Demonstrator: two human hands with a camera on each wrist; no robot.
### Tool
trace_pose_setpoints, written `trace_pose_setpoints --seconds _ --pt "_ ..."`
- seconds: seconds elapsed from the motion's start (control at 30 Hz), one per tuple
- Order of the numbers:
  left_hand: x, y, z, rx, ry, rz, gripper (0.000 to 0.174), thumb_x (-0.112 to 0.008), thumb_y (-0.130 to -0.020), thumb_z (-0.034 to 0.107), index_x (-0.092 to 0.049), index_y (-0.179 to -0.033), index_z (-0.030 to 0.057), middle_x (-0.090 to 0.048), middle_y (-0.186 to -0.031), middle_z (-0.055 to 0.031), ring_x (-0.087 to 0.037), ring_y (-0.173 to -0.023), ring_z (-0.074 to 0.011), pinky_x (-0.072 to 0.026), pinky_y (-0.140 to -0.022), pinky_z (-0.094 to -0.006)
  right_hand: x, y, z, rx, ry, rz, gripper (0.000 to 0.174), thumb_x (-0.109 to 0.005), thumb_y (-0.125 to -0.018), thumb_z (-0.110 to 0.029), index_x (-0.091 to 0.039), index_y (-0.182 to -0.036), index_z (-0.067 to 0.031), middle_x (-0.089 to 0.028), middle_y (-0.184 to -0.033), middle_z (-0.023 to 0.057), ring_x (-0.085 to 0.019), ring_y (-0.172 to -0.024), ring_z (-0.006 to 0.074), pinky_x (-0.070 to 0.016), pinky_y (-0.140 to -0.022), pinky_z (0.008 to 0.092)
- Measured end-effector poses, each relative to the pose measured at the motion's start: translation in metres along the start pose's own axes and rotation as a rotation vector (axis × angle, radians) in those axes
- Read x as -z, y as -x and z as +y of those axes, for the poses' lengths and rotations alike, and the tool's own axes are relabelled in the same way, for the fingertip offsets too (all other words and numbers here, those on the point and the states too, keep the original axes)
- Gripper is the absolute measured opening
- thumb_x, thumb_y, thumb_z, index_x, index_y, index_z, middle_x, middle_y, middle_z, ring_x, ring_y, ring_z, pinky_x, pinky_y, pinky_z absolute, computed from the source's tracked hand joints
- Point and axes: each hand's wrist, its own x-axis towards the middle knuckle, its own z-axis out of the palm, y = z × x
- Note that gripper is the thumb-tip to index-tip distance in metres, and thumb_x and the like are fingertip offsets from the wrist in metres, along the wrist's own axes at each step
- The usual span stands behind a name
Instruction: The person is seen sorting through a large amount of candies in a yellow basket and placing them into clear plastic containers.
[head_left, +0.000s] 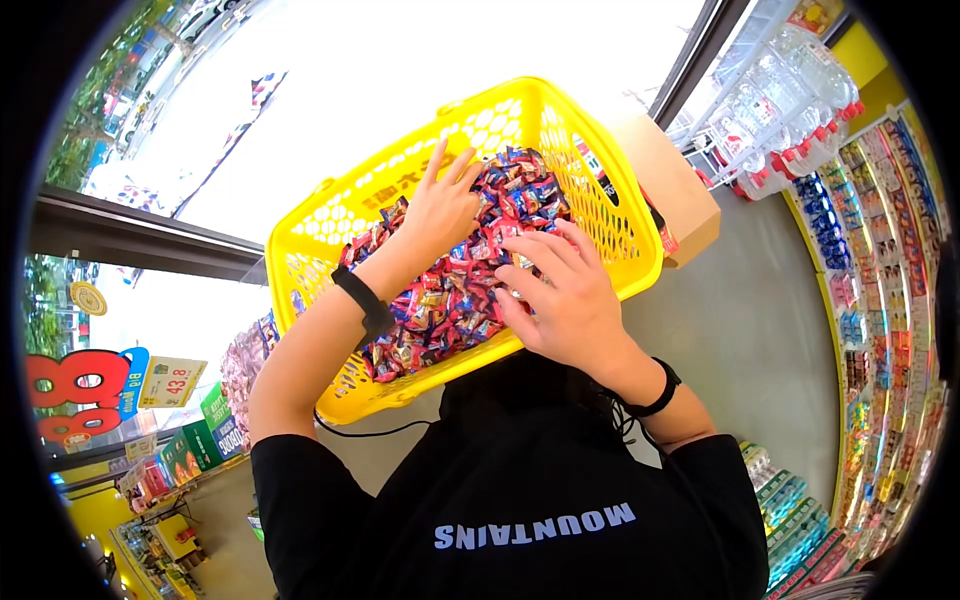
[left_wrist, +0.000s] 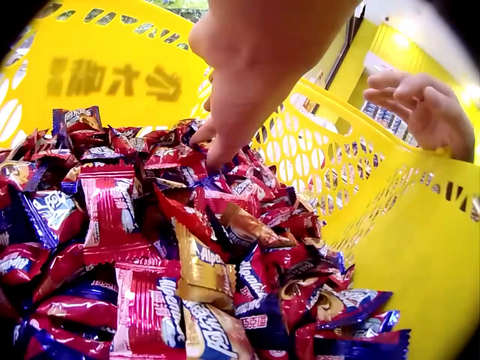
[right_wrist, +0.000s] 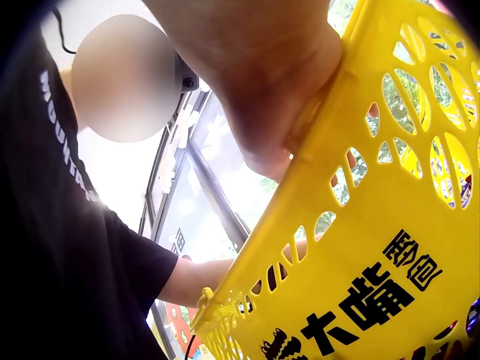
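Note:
A yellow plastic shopping basket is heaped with several red, blue and gold wrapped candies. My left hand lies on the pile toward the basket's far side, fingers spread and straight. In the left wrist view its fingertips touch the candy wrappers and hold none. My right hand rests with splayed fingers over the candies at the near rim. In the right wrist view the heel of the right hand presses on the top edge of the basket wall.
A cardboard box stands behind the basket on a grey surface. Packs of bottled water and shelves of packaged goods line the right side. A price tag and bright windows are on the left.

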Motion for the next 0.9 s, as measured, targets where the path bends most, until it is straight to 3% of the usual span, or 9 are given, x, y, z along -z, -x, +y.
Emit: trace_pose_setpoints --seconds 0.17,0.33,0.57,0.8,0.9 --pt "0.015 0.006 -0.001 0.055 0.083 -0.028 0.023 -0.084 -0.079 0.033 -0.081 -0.089 0.0121 -0.065 -0.144 -0.0104 -0.043 -0.155 -0.0327 -0.0129 -0.135 -0.0651 -0.001 -0.001 -0.001 -0.012 0.000 -0.028 0.018 -0.080 -0.086 -0.019 -0.075 -0.101 -0.0087 -0.069 -0.122 0.0098 -0.064 -0.123 0.0300 -0.0430 -0.118 0.0556" --pt "0.069 0.017 -0.003 0.045 0.294 0.024 0.025 -0.084 -0.080 0.033 -0.080 -0.092 0.0113 -0.065 -0.141 -0.0101 -0.044 -0.154 -0.0341 -0.0174 -0.135 -0.0637 0.000 -0.003 -0.001 -0.029 -0.009 -0.017 0.024 -0.081 -0.086 -0.018 -0.075 -0.107 -0.0086 -0.068 -0.128 0.0119 -0.064 -0.127 0.0314 -0.0436 -0.117 0.0557" --pt "0.164 0.065 0.018 0.019 0.415 0.110 0.022 -0.084 -0.080 0.026 -0.077 -0.093 0.0091 -0.064 -0.141 -0.0091 -0.046 -0.151 -0.0359 -0.0242 -0.132 -0.0639 0.005 -0.007 -0.008 0.014 -0.061 0.020 0.042 -0.080 -0.084 -0.010 -0.076 -0.126 -0.0092 -0.063 -0.143 0.0192 -0.060 -0.133 0.0414 -0.0473 -0.114 0.0569" --pt "0.166 0.137 0.032 0.163 0.678 0.121 0.024 -0.083 -0.081 0.028 -0.076 -0.095 0.0097 -0.063 -0.139 -0.0100 -0.044 -0.153 -0.0371 -0.0243 -0.132 -0.0653 -0.002 -0.014 -0.036 0.224 -0.161 -0.016 0.034 -0.081 -0.081 -0.008 -0.076 -0.115 -0.0080 -0.065 -0.139 0.0171 -0.061 -0.132 0.0386 -0.0472 -0.114 0.0590" --pt "0.169 0.167 0.037 0.250 0.660 0.095 0.026 -0.084 -0.082 0.026 -0.077 -0.101 0.0114 -0.062 -0.144 -0.0094 -0.042 -0.155 -0.0379 -0.0212 -0.132 -0.0672 -0.014 -0.017 -0.051 0.273 -0.168 -0.073 0.033 -0.082 -0.082 -0.012 -0.075 -0.114 -0.0067 -0.066 -0.139 0.0162 -0.062 -0.132 0.0371 -0.0465 -0.115 0.0582"
